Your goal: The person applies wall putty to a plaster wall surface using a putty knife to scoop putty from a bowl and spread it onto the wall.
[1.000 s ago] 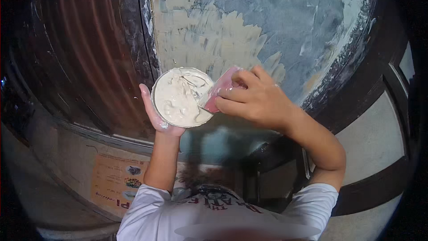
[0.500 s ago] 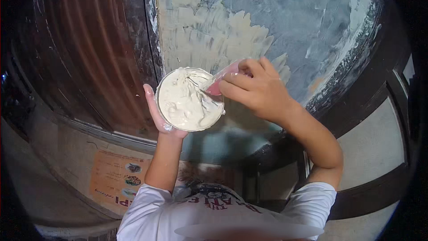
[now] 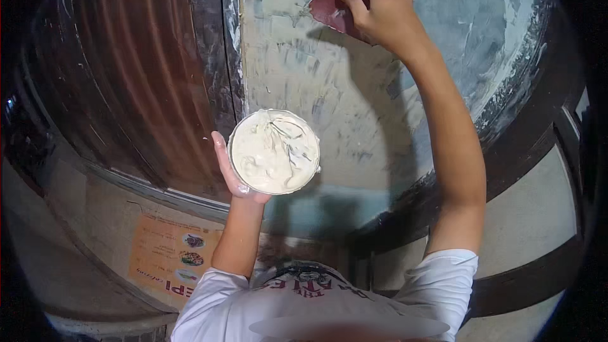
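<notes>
- Round tub (image 3: 278,193), full of off-white paste (image 3: 269,155), is held in L hand (image 3: 233,178); its open top is turned up to view.
- L hand is curved around tub's lower L side: thumb is stretched up along tub's side, palm is set at the bottom; other fingers are hidden by tub, so their bend can't be told.
- Dark red scraper (image 3: 330,7) is pinched in R hand (image 3: 386,12), w/ thumb laid on near face & fingers bent behind; it juts out to the L of R hand.
- Scraper is held above & to the R of tub, well apart from it.
- Re wall panel (image 3: 456,38), grey-blue w/ a beige coat (image 3: 297,57) on part: scraper is seen in front of it near top of view, closer to panel's L edge than R edge; whether contact is made can't be told.
- Tub is seen near panel's lower L corner, overlapping the L edge; L hand's thumb is seen against dark brown wood (image 3: 145,76).
- Shadow (image 3: 383,92) is cast on panel btwn tub & R arm (image 3: 456,152).
</notes>
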Tool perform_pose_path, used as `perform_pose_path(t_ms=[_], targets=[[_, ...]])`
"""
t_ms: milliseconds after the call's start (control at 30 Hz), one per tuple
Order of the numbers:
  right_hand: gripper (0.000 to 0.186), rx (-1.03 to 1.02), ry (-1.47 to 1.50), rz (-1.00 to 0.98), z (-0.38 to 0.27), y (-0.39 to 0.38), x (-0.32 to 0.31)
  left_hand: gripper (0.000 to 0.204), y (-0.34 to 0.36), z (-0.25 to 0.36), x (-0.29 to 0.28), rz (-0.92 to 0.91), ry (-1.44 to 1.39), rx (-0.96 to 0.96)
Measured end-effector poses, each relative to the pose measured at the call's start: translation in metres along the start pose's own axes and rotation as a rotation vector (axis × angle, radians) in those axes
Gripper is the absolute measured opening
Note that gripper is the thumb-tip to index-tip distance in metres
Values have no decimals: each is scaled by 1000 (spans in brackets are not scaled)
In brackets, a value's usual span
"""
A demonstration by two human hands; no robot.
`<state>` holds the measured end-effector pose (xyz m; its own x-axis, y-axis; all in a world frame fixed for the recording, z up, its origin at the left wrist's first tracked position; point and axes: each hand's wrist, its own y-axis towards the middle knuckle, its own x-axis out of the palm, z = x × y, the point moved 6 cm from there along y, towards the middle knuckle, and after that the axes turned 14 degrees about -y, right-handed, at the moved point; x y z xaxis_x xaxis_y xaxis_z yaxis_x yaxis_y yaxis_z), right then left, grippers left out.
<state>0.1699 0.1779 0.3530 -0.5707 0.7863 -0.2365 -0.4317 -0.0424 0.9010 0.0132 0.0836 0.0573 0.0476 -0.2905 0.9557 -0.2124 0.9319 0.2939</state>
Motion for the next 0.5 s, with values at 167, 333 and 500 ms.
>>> perform_pose_path(t_ms=[167,333,500], targets=[[26,4,1,-136,-10,16,23,96,-8,20,4,-113,10,33],[33,42,-133,-259,-15,13,39,96,-7,28,4,-109,-58,30],[25,101,-19,-216,-8,25,31,95,-5,35,-5,-43,16,67]])
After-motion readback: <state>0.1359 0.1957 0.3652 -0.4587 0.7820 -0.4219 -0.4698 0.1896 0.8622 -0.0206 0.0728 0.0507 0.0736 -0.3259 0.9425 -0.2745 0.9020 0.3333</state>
